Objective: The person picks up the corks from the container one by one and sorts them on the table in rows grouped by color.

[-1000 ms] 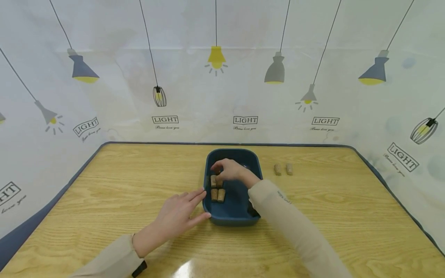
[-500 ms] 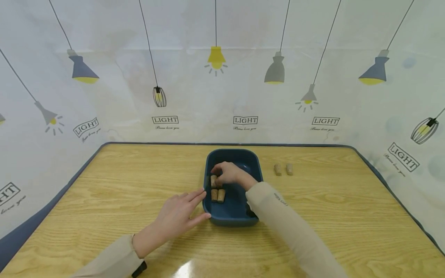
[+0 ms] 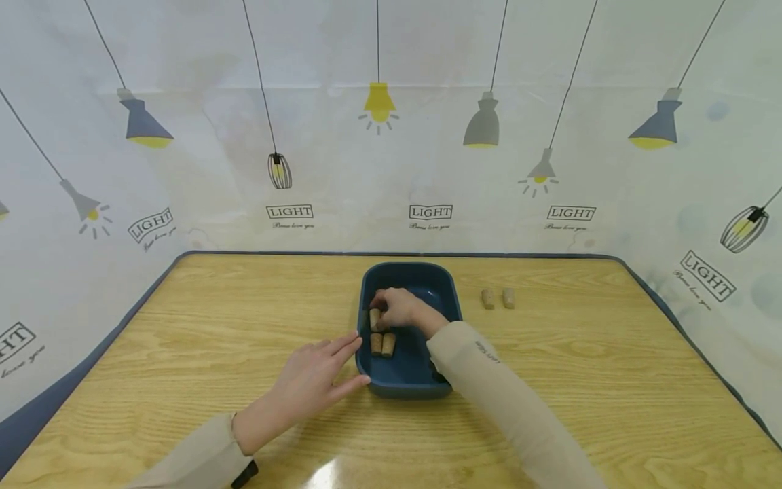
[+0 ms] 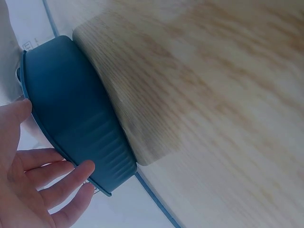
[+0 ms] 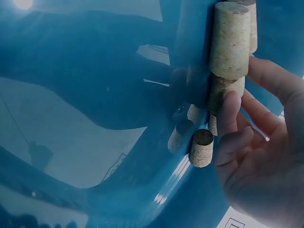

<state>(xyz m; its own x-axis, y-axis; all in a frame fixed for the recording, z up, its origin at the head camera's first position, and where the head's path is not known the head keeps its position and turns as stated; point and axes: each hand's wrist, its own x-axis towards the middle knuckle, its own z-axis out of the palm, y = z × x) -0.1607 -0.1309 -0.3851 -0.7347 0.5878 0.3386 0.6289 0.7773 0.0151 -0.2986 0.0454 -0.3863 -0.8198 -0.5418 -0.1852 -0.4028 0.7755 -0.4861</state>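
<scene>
A deep blue rectangular bin (image 3: 408, 391) stands on the table with several corks inside, along its left side. My right hand (image 3: 401, 308) reaches into it and pinches a cork (image 5: 222, 90) between thumb and fingers. In the right wrist view, a larger-looking cork (image 5: 231, 42) touches the pinched one, and another cork (image 5: 201, 148) stands apart, closer to the corner. Two corks (image 3: 382, 344) sit side by side nearer the front of the bin. My left hand (image 3: 308, 373) has its fingers extended, the tips touching the bin's left rim; the left wrist view shows them along the outer wall (image 4: 71, 99).
To the right of the bin, two more corks (image 3: 497, 298) stand on the wooden table (image 3: 244, 305). A lamp-patterned cloth (image 3: 342, 170) rises behind the table and along both sides.
My right hand has shifted slightly down in the head view, and its forearm has swung a little left. Left hand, bin and the two outside corks have stayed put.
</scene>
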